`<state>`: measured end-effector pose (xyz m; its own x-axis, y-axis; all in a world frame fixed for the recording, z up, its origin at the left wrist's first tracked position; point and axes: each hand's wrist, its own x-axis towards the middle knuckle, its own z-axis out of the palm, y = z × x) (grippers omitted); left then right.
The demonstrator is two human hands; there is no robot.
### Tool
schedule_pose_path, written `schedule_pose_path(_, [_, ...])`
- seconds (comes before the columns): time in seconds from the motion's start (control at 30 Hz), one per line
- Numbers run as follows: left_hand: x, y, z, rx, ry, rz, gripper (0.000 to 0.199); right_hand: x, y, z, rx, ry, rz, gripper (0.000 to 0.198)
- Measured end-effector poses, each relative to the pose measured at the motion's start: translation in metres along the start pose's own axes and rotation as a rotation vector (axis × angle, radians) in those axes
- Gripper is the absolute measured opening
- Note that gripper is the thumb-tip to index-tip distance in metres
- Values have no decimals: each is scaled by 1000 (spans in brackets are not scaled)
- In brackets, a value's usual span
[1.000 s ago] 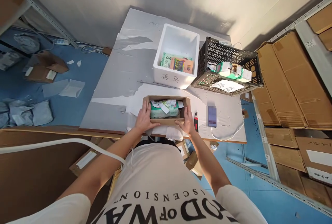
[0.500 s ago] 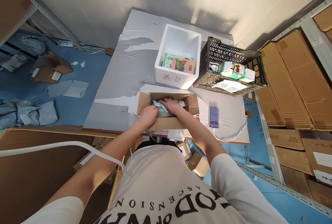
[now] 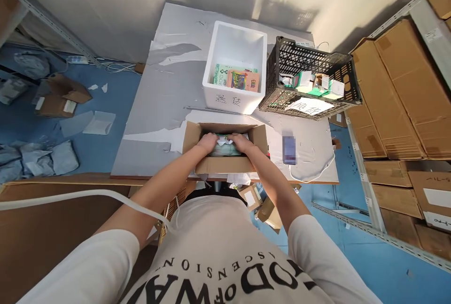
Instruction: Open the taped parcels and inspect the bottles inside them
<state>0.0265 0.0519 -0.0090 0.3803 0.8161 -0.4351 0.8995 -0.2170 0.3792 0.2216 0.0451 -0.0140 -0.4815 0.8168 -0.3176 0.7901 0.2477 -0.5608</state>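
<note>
An open cardboard box (image 3: pixel 225 165) stands near the table's front edge, its flaps folded outward. Inside lies a green-and-white packet (image 3: pixel 227 150), with crumpled white paper on its top. My left hand (image 3: pixel 208 142) reaches into the box's left half, fingers curled over the packet's left end. From the other side, my right hand (image 3: pixel 241 143) is closed on the right part of the same packet. The fingertips of both hands are partly hidden, and what lies beneath the packet cannot be seen.
Behind the box stand a white foam box (image 3: pixel 234 99) with colourful packets and a black plastic crate (image 3: pixel 317 57) with small boxes. A phone (image 3: pixel 289 150) on a white cable lies to the right. Shelves of cartons (image 3: pixel 398 92) line the right side.
My left hand has moved from the box's front left edge to inside it. My right hand has shifted right, to the packet's other end. The view has tilted slightly.
</note>
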Motion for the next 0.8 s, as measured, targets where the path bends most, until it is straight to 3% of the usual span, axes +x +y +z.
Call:
schedule_pose_path(0.13, [-21, 0, -6, -177, 144, 15, 30, -14, -5, -21, 485, 169, 28, 23])
schedule_pose_path(0.23, [-47, 2, -10, -794, 274, -1, 40, -36, -21, -40, 943, 199, -25, 37])
schedule_pose_path(0.3, [-68, 6, -13, -1272, 282, -20, 47, -51, -39, -44, 1136, 202, -78, 50])
schedule_pose_path(0.43, [-107, 20, -19, -1738, 159, 5, 54, -63, -81, -28, 1143, 279, -57, 53])
schedule_pose_path(0.53, [-123, 26, -19, -1782, 170, 6, 58, -58, -105, -10, 917, 406, -25, 46])
schedule_pose_path(0.63, [-129, 22, -17, -1609, 295, -46, 57, -53, -117, -4, 738, 359, -52, 44])
schedule_pose_path(0.73, [-135, -3, -26, -1392, 441, -73, 48, -52, -114, -17, 641, 265, -79, 51])
schedule_pose_path(0.8, [-142, -36, -37, -1180, 588, -112, 44, -54, -101, -34, 543, 270, -55, 51])
